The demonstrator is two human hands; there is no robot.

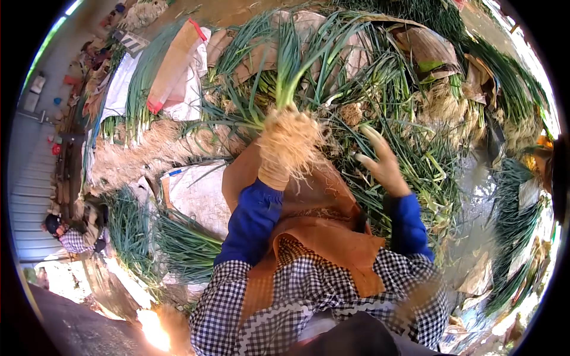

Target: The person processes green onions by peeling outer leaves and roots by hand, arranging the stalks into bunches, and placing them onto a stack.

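My left hand (274,176) is closed around a bunch of green onions (287,89), held in front of my body. Its pale, stringy roots (291,139) face me and hide most of the fingers, while the green leaves point away. My right hand (385,163) is to the right, apart from the bunch, with fingers spread and nothing in them. Beneath and around it lie loose green leaves and trimmings (415,160). A small root clump (351,113) sits just beyond its fingertips.
An orange-brown apron (323,234) covers my lap. More green onions (187,243) lie at left, beside a white sack (199,193). Root-ended bundles (160,151) and a brown-and-red sack (175,68) stand farther off. Another person (74,234) is at far left.
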